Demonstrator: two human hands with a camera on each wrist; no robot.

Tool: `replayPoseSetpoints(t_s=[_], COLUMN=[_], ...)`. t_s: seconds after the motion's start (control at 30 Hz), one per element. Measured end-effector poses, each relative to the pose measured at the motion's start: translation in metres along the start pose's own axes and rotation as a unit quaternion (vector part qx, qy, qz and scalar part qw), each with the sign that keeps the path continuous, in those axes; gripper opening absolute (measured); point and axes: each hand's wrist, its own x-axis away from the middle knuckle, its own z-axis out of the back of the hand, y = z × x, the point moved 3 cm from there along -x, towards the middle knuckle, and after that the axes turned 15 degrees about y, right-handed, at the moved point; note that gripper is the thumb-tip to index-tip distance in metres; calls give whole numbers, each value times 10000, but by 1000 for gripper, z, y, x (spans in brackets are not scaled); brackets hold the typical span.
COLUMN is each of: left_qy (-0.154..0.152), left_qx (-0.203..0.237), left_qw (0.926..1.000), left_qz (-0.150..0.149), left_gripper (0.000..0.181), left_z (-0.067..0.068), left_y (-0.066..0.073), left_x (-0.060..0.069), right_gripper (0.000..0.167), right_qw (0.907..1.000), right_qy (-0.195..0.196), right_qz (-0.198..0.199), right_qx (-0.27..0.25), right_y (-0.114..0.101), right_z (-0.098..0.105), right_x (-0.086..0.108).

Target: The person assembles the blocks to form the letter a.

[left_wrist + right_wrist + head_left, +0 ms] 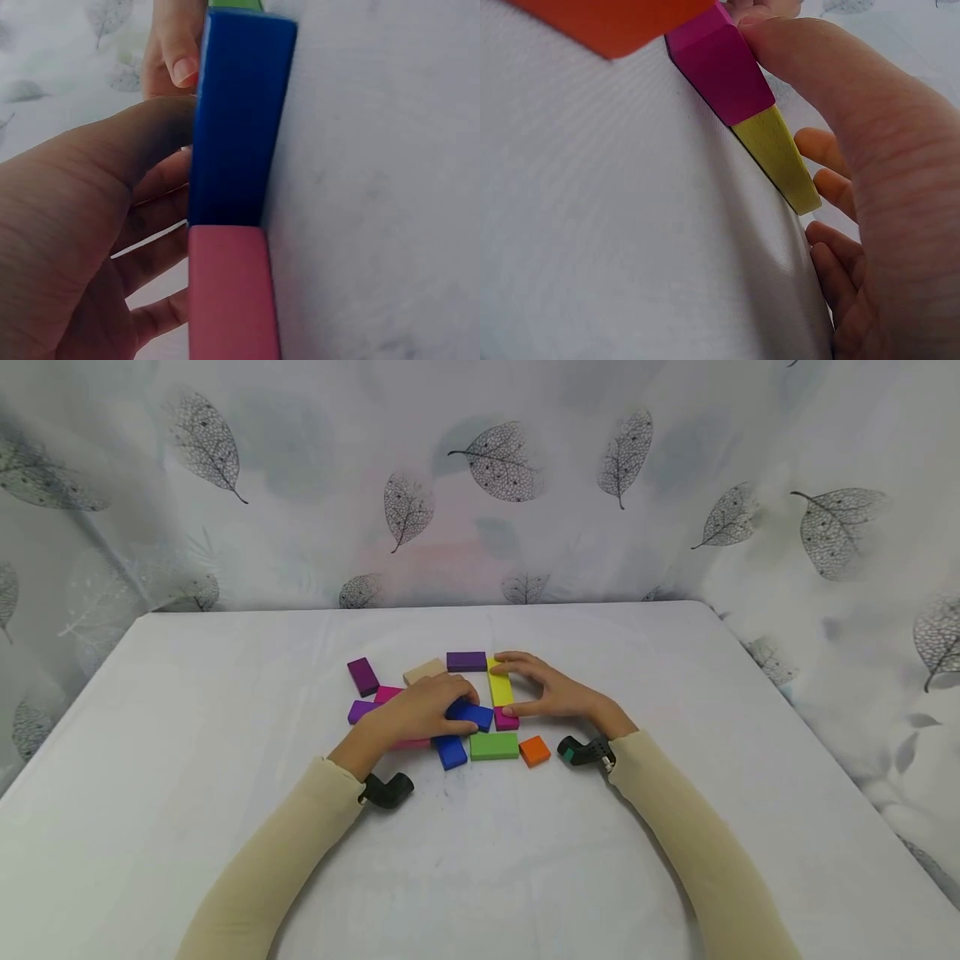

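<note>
- Head view: grips upper blue block (476, 717) in left hand (412, 710), with thumb at near side and fingers curled over far side, nearly closed around it.
- Lies just left of magenta block (507, 720) and behind green block (493, 746); cannot tell whether raised off table (600, 877).
- Holds right hand (562, 693) in a wide, loose curve, with thumb touching magenta block and fingertips at yellow block (500, 683); clasps nothing firmly, as far as can be seen.
- Left wrist view: shows lower blue block (241, 120) end to end with pink block (231, 292), beside left thumb.
- Right wrist view: shows magenta and yellow blocks touching end to end, near spread right fingers.
- Nearer the front, sits orange block (535, 751) just right of green block.
- Toward the back, lie purple block (467, 662) near yellow block's far end and tan block (424, 672) behind left hand.
- Farther left, rests plum block (363, 677), tilted.
</note>
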Motion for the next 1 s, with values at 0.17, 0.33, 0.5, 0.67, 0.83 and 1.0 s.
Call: replayPoseSetpoints(t_s=[0.17,0.33,0.5,0.67,0.83,1.0], left_qy=[204,279,311,325,317,310], left_qx=[-107,-62,35,88,74,51], left_qw=[9997,9995,9994,9993,9994,9994], left_qz=[1,99,122,150,154,159], left_gripper=[43,43,43,43,44,44], left_z=[-2,-2,-4,-6,-8,-7], left_y=[-1,0,0,0,0,1], left_x=[0,1,1,0,0,0], right_gripper=[62,63,63,62,62,63], right_qw=[10000,10000,9999,9999,9999,9999], right_qy=[12,7,-34,-29,-30,-28], right_qz=[-1,-83,-105,-95,-98,-118], right_qx=[-10,-31,-29,-42,-73,-90], right_y=[-2,-4,-5,-5,-4,-4], right_z=[-1,-1,0,0,0,0], right_x=[1,1,1,1,1,1])
